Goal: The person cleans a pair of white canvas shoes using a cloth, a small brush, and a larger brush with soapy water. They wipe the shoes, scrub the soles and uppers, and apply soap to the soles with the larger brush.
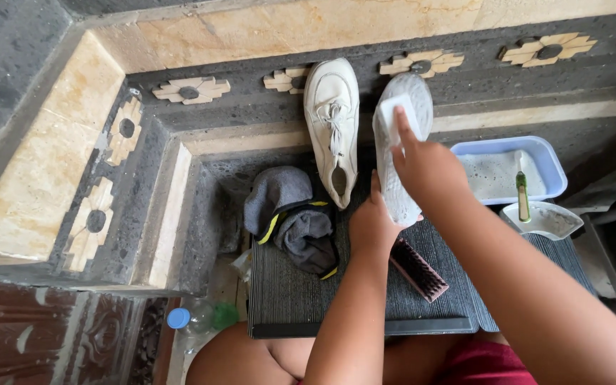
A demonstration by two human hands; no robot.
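I see my left hand (371, 227) gripping the heel of a white shoe (398, 153) held sole-up over the dark mat (301, 292). My right hand (425, 167) presses a white sponge (396, 117) against the sole, fingers closed around it. This looks like mid-scrub; working down towards the heel seems next.

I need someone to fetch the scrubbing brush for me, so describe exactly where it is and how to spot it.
Start at the dark ribbed mat on the floor below the stone ledge. The scrubbing brush lies on it, just below the left hand. Unlike the soft grey cloth to its left, it is a reddish-brown bristled block.
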